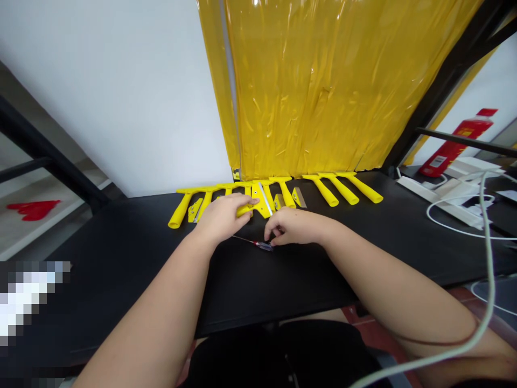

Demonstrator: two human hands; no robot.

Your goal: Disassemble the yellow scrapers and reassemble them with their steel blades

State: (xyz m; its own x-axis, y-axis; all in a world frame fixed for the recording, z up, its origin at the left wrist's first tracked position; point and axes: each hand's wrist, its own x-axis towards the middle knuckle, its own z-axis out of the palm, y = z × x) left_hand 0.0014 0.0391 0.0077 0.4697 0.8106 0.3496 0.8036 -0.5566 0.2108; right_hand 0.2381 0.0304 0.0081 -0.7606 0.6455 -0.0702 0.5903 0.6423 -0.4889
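My left hand (222, 215) is closed round the handle of a yellow scraper (264, 205), whose wide head with a pale strip along its edge points right. Just in front of it, a screwdriver (264, 246) lies on the black table, its thin shaft towards my left hand and its clear, red-collared handle towards the right. My right hand (288, 226) has its fingers curled, with thumb and fingertips at the end of the screwdriver handle. Behind the hands is a row of several yellow scraper handles (180, 210), with small yellow blade pieces (299, 197) between them.
The black table (315, 275) meets a white panel (121, 97) and a yellow plastic curtain (323, 91) at the back. A red bottle (456, 143) and a white power strip (440, 202) are at the right. A white cable (487, 253) loops across the right foreground.
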